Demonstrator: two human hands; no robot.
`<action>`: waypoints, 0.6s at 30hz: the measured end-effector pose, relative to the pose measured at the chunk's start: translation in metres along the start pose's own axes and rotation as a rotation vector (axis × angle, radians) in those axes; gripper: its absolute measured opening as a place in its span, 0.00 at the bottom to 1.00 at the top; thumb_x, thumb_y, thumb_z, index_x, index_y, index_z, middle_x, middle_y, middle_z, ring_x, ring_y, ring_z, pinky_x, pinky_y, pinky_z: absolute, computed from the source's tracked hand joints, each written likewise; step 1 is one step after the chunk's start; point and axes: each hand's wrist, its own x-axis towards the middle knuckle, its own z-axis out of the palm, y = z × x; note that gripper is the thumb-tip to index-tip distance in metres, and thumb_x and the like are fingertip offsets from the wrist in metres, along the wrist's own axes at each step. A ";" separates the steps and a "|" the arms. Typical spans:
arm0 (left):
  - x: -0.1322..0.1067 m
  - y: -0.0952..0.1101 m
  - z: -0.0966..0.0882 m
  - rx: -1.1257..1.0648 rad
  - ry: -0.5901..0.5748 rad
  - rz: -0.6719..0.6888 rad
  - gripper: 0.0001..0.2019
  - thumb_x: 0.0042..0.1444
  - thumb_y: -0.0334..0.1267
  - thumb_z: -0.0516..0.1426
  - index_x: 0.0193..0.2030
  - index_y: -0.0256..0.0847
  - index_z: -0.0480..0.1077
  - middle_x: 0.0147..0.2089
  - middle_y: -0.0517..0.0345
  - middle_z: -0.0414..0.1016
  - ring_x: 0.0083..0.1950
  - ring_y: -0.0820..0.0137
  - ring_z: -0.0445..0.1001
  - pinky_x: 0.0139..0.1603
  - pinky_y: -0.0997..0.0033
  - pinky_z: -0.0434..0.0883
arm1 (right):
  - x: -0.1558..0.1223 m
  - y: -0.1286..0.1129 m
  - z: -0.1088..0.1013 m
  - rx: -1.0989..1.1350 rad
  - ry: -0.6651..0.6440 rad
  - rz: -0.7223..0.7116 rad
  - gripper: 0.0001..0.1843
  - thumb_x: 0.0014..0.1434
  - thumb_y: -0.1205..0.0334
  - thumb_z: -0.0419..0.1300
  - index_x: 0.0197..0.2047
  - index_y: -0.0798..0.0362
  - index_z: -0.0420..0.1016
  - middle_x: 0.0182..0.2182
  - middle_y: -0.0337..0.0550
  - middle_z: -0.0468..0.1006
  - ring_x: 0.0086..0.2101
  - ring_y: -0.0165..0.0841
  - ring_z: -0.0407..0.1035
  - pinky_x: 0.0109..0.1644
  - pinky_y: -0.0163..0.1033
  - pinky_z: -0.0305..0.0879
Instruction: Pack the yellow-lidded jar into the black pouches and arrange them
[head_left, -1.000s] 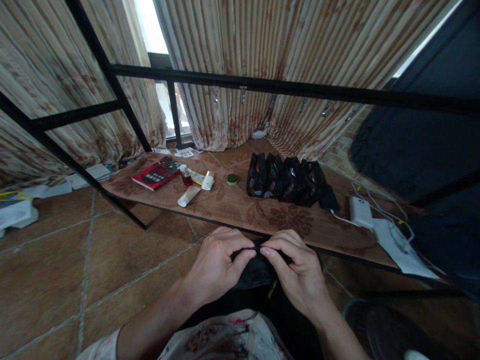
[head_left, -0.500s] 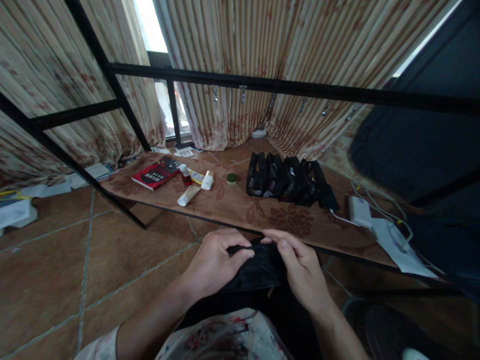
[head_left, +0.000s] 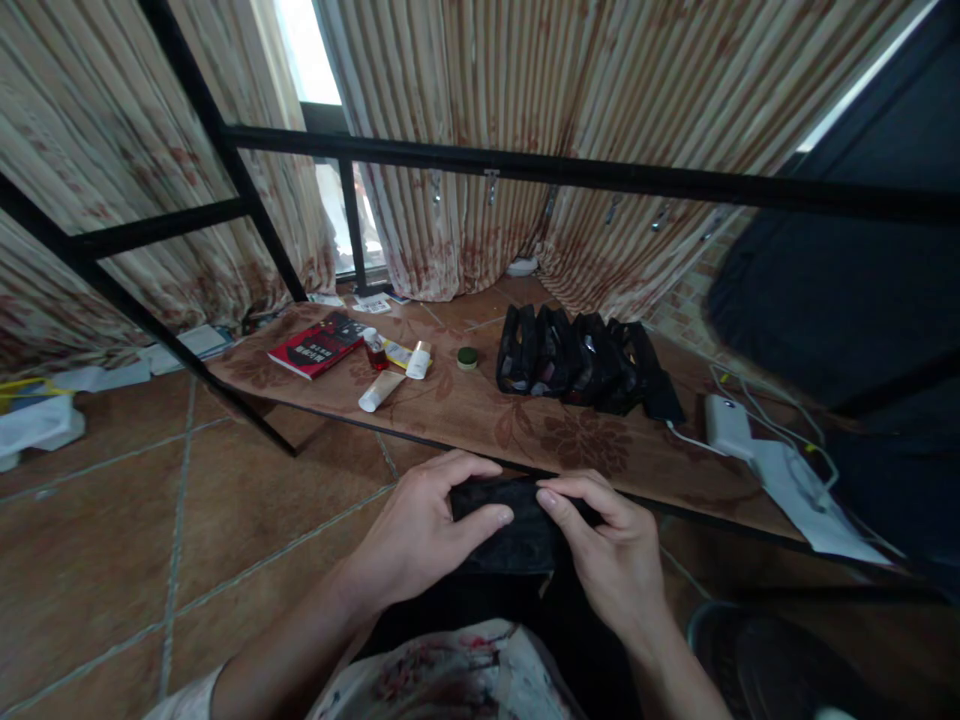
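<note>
Over my lap lies a black fabric bag (head_left: 510,535), flat and dark, its details hard to make out. My left hand (head_left: 431,520) grips its left side, thumb across the front and fingers behind the top edge. My right hand (head_left: 604,535) pinches the upper right edge between thumb and fingertips. Beyond my hands, on the low cloth-covered bench, stands a row of several black mesh bags (head_left: 577,360) with small items inside. Left of them sit a small round green-lidded jar (head_left: 467,358), a white tube (head_left: 418,360), a beige tube (head_left: 381,391) and a red bottle (head_left: 374,350).
A red book (head_left: 319,345) lies at the bench's left end. To the right are a white power bank (head_left: 727,425) with cables and a paper sheet (head_left: 814,500). A black metal bar (head_left: 525,163) crosses above the bench, before the curtains (head_left: 480,80).
My right thumb and fingers have drawn together into a pinch on the bag's edge. My left hand has opened a little wider around its side. The view has shifted slightly.
</note>
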 end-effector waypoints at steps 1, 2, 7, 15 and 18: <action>-0.001 -0.001 -0.002 -0.002 -0.003 -0.013 0.11 0.57 0.38 0.63 0.47 0.45 0.75 0.44 0.61 0.80 0.45 0.69 0.77 0.47 0.72 0.69 | -0.001 0.001 -0.001 -0.005 0.013 -0.003 0.04 0.61 0.62 0.65 0.35 0.46 0.81 0.32 0.36 0.80 0.36 0.33 0.72 0.41 0.38 0.64; -0.001 -0.003 -0.003 -0.004 -0.007 -0.019 0.11 0.57 0.38 0.62 0.47 0.45 0.75 0.44 0.61 0.80 0.45 0.69 0.77 0.47 0.72 0.69 | -0.001 0.001 -0.002 -0.009 0.020 -0.012 0.04 0.61 0.62 0.65 0.34 0.46 0.81 0.32 0.37 0.80 0.36 0.33 0.73 0.41 0.38 0.64; -0.002 -0.005 0.000 -0.040 0.043 0.011 0.03 0.58 0.35 0.61 0.39 0.43 0.76 0.38 0.61 0.79 0.40 0.71 0.76 0.44 0.72 0.68 | -0.003 -0.004 -0.001 -0.009 0.045 -0.038 0.04 0.61 0.63 0.64 0.35 0.47 0.81 0.32 0.39 0.80 0.36 0.34 0.73 0.42 0.39 0.65; -0.001 -0.012 0.007 -0.181 0.112 0.047 0.05 0.56 0.34 0.62 0.29 0.40 0.77 0.29 0.60 0.76 0.34 0.71 0.74 0.40 0.70 0.66 | -0.003 -0.001 -0.004 0.031 -0.013 0.114 0.06 0.60 0.57 0.65 0.33 0.48 0.82 0.31 0.40 0.81 0.33 0.35 0.74 0.37 0.38 0.69; -0.001 -0.014 0.006 -0.150 0.089 0.059 0.05 0.56 0.33 0.63 0.30 0.41 0.77 0.28 0.61 0.76 0.34 0.71 0.73 0.42 0.69 0.65 | 0.001 -0.005 -0.012 -0.075 -0.153 0.142 0.08 0.61 0.53 0.63 0.39 0.46 0.82 0.36 0.41 0.82 0.38 0.37 0.75 0.40 0.40 0.69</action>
